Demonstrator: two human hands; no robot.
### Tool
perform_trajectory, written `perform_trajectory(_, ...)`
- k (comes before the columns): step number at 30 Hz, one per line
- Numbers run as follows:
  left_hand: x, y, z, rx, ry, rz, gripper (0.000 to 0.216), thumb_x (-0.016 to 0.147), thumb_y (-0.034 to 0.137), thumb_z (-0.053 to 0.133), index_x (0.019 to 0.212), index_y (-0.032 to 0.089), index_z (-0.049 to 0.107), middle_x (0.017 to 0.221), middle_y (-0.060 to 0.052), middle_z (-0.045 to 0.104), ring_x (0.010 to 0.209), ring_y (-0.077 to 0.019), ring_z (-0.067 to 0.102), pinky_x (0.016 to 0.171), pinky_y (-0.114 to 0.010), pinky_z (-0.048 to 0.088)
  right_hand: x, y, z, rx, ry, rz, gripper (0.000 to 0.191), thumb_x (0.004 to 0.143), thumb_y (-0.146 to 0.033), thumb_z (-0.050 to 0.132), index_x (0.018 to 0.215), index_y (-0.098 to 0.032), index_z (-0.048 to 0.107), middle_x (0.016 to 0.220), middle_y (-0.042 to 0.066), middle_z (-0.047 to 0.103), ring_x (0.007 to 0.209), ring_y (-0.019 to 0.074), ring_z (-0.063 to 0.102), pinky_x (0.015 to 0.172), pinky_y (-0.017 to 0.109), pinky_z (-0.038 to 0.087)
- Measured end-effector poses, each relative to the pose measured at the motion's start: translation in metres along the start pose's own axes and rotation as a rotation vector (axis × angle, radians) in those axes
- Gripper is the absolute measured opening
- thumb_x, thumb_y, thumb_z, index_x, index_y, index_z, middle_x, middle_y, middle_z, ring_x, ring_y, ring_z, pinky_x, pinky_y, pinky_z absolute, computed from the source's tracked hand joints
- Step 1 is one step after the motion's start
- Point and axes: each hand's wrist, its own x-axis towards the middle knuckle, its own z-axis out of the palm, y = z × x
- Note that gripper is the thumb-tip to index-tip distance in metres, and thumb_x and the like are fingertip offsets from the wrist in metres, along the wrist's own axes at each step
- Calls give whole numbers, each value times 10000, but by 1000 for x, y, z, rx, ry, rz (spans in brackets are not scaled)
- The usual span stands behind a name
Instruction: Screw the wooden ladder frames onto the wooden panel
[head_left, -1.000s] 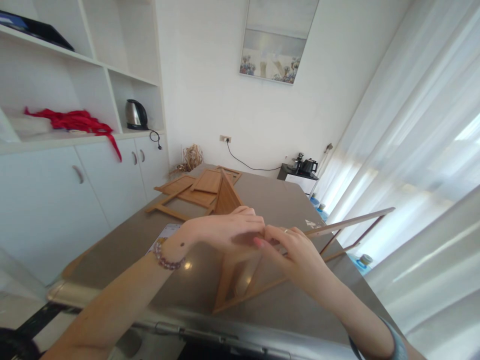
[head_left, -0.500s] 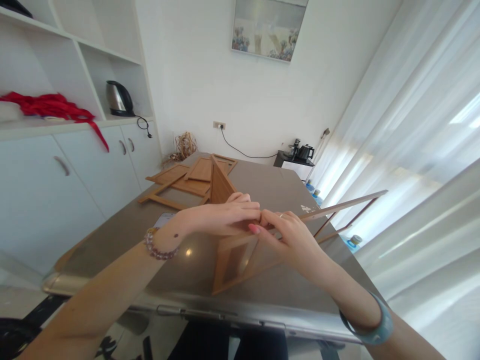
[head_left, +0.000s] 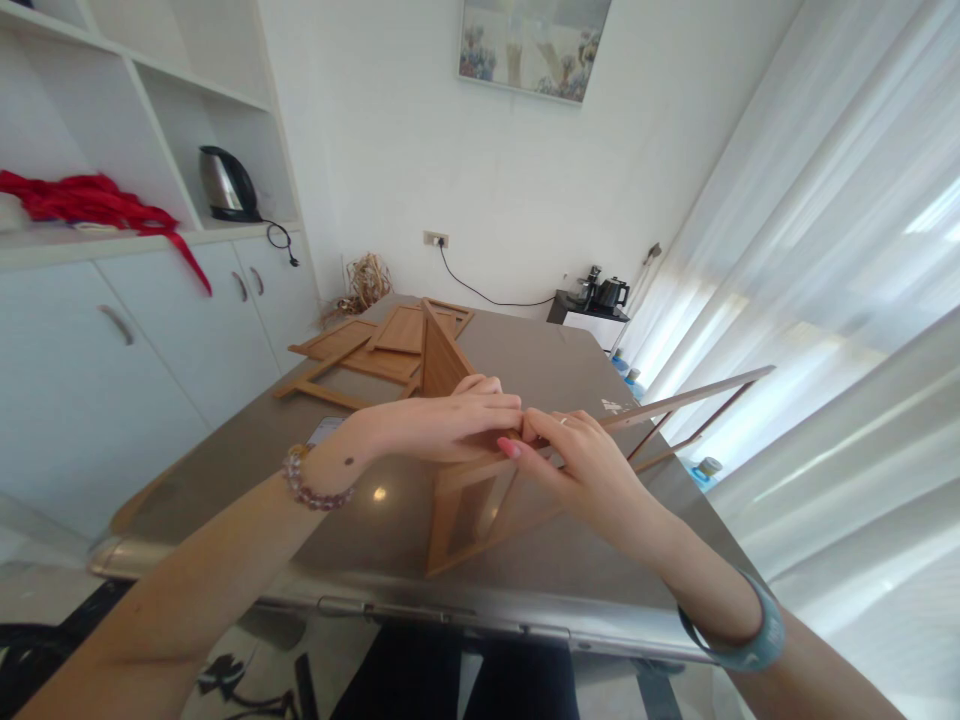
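My left hand (head_left: 472,422) is closed over the near end of a brown wooden panel (head_left: 444,352), which stands on edge and stretches away from me. Pressed close beside it, my right hand (head_left: 581,455) pinches the near end of a wooden frame (head_left: 694,393) whose long rail runs off to the right. The two pieces meet under my fingers, where the joint is hidden. Below my hands, a wood-coloured shape, probably a reflection, shows on the glossy tabletop (head_left: 360,545).
Flat wooden panels (head_left: 401,330) and an open wooden frame (head_left: 319,393) lie at the table's far left. A phone-like flat object (head_left: 326,430) is partly behind my left wrist. White cabinets (head_left: 172,300) stand left; a curtain (head_left: 825,350) hangs right.
The view has tilted slightly downward. Both hands stay together at the joint, and the wooden pieces keep nearly the same positions.
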Motion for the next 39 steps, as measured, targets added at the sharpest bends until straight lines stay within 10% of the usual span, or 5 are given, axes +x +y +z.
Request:
perform_trajectory(26, -1, 30, -29, -160, -178, -97, 404, 1015, 448, 199, 908, 197, 497, 907, -10, 467, 867, -159, 355, 908, -325, 269, -2, 1, -1, 55, -20, -8, 429, 989, -567, 433, 748, -213, 460, 671, -47, 564, 619, 114, 479, 707, 282, 285)
perform_trajectory(31, -5, 30, -30, -158, -184, -86, 409, 863, 616, 513, 970, 221, 508, 927, -9, 462, 911, -183, 355, 891, -324, 273, -1, -1, -1, 73, -27, 0, 405, 980, -537, 484, 741, -213, 450, 645, -64, 531, 607, 107, 450, 713, 279, 277)
perform_trajectory(39, -5, 33, -28, -61, -162, -113, 233, 836, 404, 569, 914, 199, 492, 905, -19, 461, 885, -185, 360, 834, -319, 285, -1, -2, -2, 67, -20, -3, 378, 982, -511, 499, 752, -214, 457, 634, -71, 505, 608, 107, 444, 705, 283, 291)
